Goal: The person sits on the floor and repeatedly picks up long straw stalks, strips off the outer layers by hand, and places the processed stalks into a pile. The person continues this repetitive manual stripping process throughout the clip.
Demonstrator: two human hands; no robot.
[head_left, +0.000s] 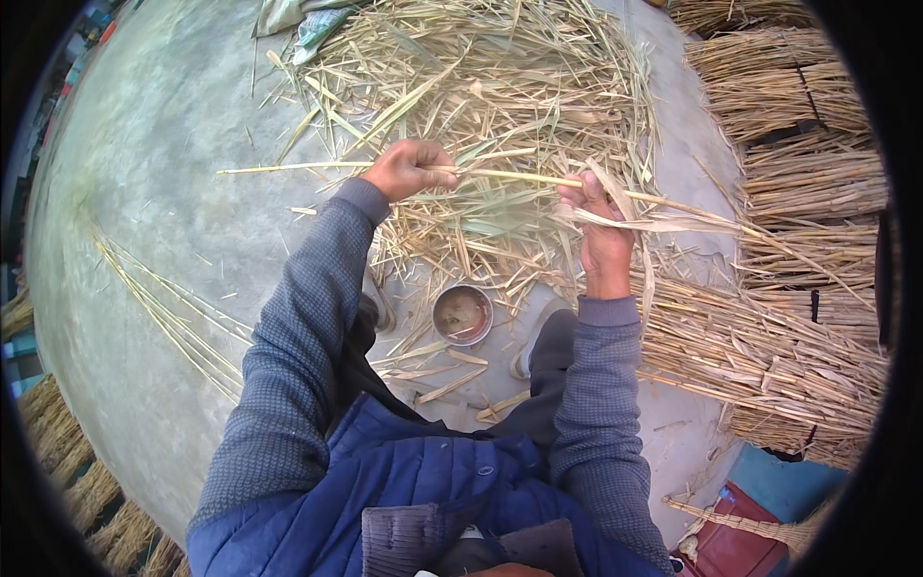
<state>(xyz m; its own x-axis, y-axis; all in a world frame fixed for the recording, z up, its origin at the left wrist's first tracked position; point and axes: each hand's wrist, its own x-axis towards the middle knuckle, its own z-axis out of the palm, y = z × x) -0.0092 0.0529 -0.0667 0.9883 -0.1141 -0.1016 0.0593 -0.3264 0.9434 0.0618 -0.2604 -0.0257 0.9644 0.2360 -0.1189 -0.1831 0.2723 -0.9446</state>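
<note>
My left hand (408, 169) is closed around a long pale reed stalk (510, 177) that runs level across the view from left to right. My right hand (602, 223) grips the same stalk farther right, with dry leaf husk (663, 223) trailing from its fingers. Both hands hover above a loose heap of stripped leaves and stalks (481, 87) on the concrete floor (144, 192).
A small round metal bowl (462, 314) sits on the floor between my feet. Tied bundles of reeds (808, 183) are stacked along the right, more stalks (760, 365) lie beside my right leg. Several thin stalks (173, 308) lie at left. A red object (735, 543) is at lower right.
</note>
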